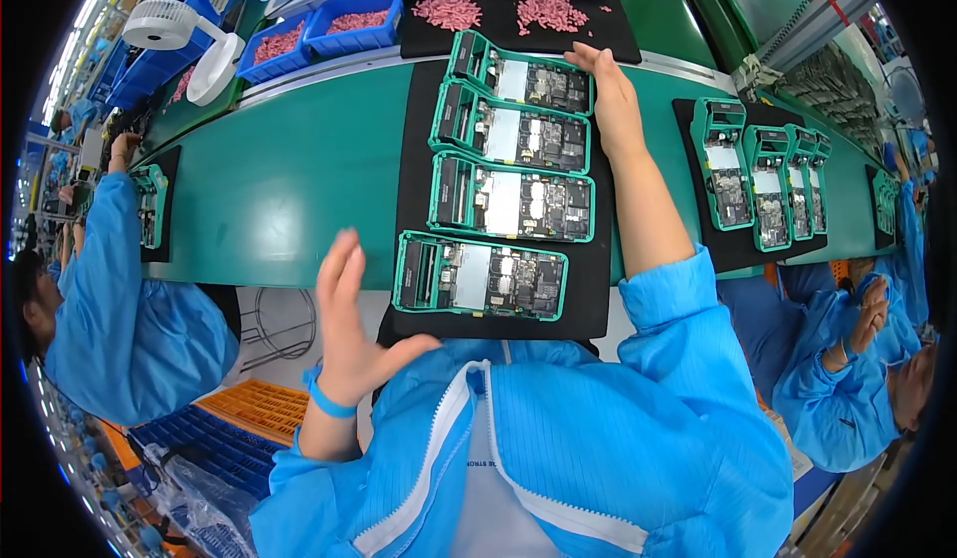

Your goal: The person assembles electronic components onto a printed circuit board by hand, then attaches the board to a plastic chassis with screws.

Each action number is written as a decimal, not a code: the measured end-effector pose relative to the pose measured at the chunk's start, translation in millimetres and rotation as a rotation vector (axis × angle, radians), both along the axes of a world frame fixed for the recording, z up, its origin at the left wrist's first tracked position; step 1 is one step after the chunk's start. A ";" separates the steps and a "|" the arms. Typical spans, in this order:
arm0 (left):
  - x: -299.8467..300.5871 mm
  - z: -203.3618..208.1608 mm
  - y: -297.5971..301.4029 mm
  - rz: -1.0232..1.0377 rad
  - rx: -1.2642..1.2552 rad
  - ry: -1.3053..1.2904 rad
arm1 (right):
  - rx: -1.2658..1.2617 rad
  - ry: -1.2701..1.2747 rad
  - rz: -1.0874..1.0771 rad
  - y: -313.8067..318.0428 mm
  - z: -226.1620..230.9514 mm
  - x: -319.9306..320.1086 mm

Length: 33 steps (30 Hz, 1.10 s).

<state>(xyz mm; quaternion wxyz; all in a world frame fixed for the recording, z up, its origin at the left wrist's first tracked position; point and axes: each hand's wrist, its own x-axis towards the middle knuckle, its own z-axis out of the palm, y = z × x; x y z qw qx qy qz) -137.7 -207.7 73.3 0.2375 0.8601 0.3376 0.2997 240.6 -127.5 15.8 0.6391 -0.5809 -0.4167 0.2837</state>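
Observation:
Several green-framed electronic units with bare circuit boards lie in a column on a black mat (588,304) in front of me. The nearest unit (480,277) sits slightly apart from the others and further left. Beyond it lie a second unit (511,197), a third unit (510,134) and the farthest unit (525,78). My right hand (615,105) is at the right end of the farthest unit, fingers stretched out along its edge; whether it presses on the frame I cannot tell. My left hand (361,324) hovers left of the nearest unit, empty, with thumb and fingers spread.
Blue bins (354,22) of small pink parts stand at the far left, beside a white fan (159,24). Pink piles (550,14) lie on a dark mat beyond the units. More units (773,184) rest on a mat to the right. Co-workers in blue sit on both sides.

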 end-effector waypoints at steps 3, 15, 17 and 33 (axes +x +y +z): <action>35.7 -15.4 10.5 -0.098 -0.043 -0.115 | -0.024 0.001 0.017 4.1 -2.9 -0.9; 56.6 -8.7 -0.4 -0.095 -0.136 0.055 | -0.173 -0.221 0.031 17.2 4.3 8.3; 55.0 20.5 1.4 -0.111 -0.222 0.173 | -0.160 -0.227 -0.021 30.1 9.7 20.9; 65.9 209.1 182.8 -0.412 -0.341 -0.004 | -0.477 -0.986 0.229 150.6 34.6 -2.8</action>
